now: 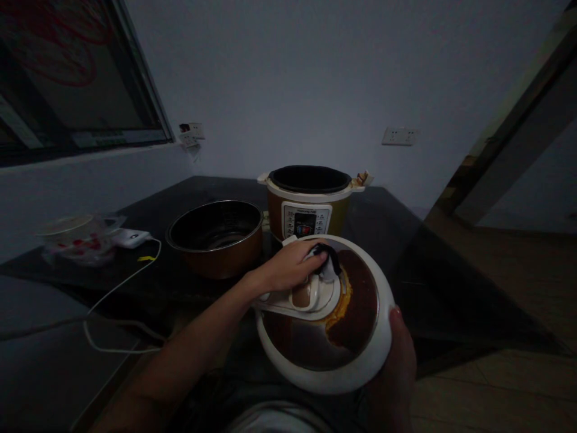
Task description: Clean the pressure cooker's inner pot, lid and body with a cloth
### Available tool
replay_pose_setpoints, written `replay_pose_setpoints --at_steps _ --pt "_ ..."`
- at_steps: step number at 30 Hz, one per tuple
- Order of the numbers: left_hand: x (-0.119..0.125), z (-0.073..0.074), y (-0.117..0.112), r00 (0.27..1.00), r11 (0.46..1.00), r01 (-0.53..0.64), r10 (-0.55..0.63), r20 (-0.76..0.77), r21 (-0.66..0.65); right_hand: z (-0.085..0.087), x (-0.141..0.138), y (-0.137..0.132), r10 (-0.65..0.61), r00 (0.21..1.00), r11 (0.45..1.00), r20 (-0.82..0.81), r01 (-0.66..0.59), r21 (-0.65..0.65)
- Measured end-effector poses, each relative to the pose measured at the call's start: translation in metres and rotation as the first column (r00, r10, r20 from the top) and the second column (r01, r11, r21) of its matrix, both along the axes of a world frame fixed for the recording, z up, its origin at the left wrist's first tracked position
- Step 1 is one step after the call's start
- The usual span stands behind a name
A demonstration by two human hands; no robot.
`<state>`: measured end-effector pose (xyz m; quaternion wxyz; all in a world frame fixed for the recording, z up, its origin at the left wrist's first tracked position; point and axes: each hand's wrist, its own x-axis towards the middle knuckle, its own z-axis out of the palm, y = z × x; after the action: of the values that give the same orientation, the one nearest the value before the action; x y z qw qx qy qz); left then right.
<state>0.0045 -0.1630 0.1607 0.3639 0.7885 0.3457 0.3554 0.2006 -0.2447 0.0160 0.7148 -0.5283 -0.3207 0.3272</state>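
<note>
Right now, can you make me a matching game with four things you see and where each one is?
Things
1. lid
2. cloth
3. wide pot
4. cooker

Places
A. bunched under the fingers of the left hand
B. beyond the lid, with a control panel facing us
C. held at its white edge by the right hand
D. on the dark table, left of the cooker in the picture

Right pairs: 1-C, 2-A, 3-D, 4-B

Black-and-white cloth against tilted, white-rimmed brown lid
</note>
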Motion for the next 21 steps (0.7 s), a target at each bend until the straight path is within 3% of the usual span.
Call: replay_pose_setpoints --at_steps 3,7,10,13,17,21 --pt "0.001 0.012 -0.005 0.933 0.956 0.186 -0.100 -0.345 0.228 0.001 -0.004 0.000 -0.016 0.998 0.999 -0.054 0.014 -0.043" --pt "0.002 0.011 -0.021 0.864 0.878 0.328 -0.129 -0.487 0.349 0.010 -0.010 0.000 0.010 0.992 0.997 -0.125 -0.020 -0.077" --pt "-0.003 -0.001 -0.037 0.849 0.818 0.406 -0.173 -0.499 0.407 0.014 -0.011 0.000 -0.021 0.989 0.994 -0.148 0.004 -0.109" --pt "-0.010 -0.017 -0.048 0.865 0.779 0.410 -0.168 -0.473 0.474 0.014 -0.011 0.001 -0.041 0.987 0.991 -0.156 0.021 -0.129" --pt "-0.013 -0.030 -0.052 0.872 0.783 0.429 -0.229 -0.433 0.450 0.011 -0.012 0.003 -0.031 0.985 0.992 -0.167 0.010 -0.125" --pt "-0.017 -0.032 -0.062 0.867 0.808 0.474 -0.359 -0.346 0.350 0.011 -0.013 0.002 0.003 0.986 0.996 -0.167 -0.018 -0.088"
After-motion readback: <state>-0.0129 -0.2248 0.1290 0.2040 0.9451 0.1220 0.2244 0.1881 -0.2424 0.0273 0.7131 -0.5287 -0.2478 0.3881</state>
